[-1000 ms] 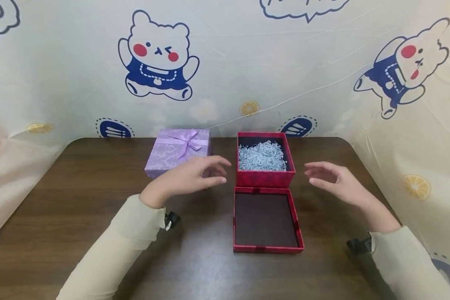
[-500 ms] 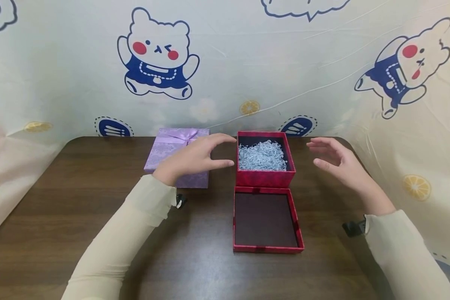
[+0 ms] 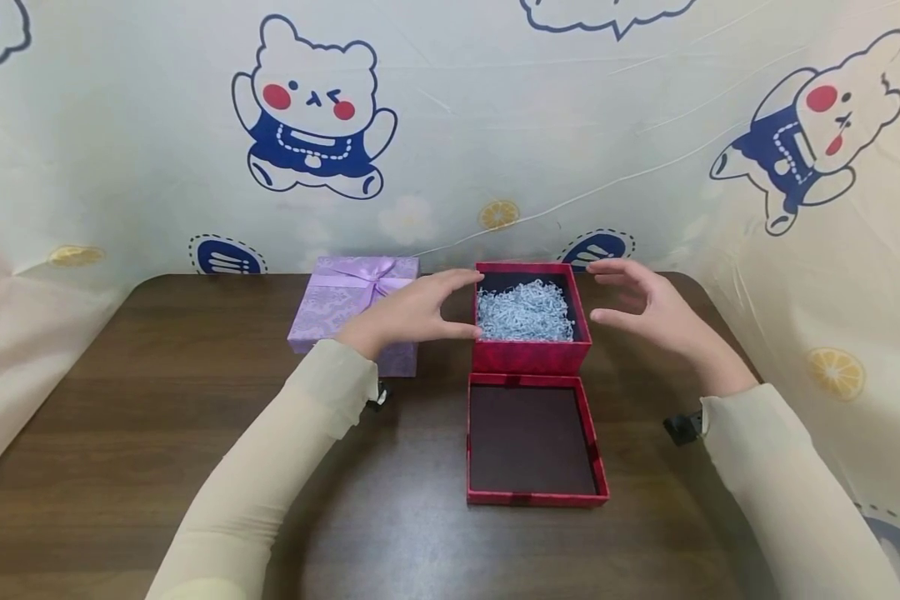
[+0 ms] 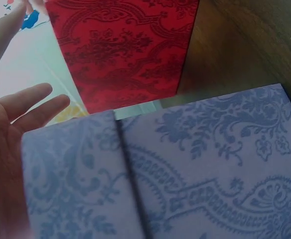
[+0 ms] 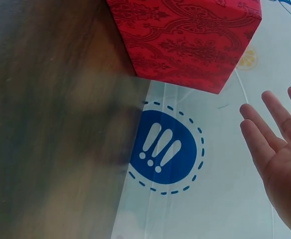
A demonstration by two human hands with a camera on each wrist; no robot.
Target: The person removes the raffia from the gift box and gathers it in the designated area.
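Observation:
The red box (image 3: 528, 358) stands uncovered, with pale blue shredded paper (image 3: 527, 312) inside. My left hand (image 3: 420, 310) is at its left side, thumb and fingers spread; whether the fingertips touch the rim I cannot tell. My right hand (image 3: 648, 307) hovers just off the right side, fingers relaxed and holding nothing. In the right wrist view a gap shows between my right hand (image 5: 280, 149) and the red box (image 5: 190, 40). The red lid (image 3: 532, 497) lies with its dark inside up, in front of the box.
A closed lilac box (image 3: 322, 315) with a ribbon bow (image 3: 375, 279) stands left of the red box, partly behind my left hand. The brown wooden table (image 3: 157, 400) meets a printed cloth (image 3: 450, 108) at its back and sides.
Both hands have moved inward to the red box's sides, the left to the right and up, the right to the left and up. The boxes and lid have not moved.

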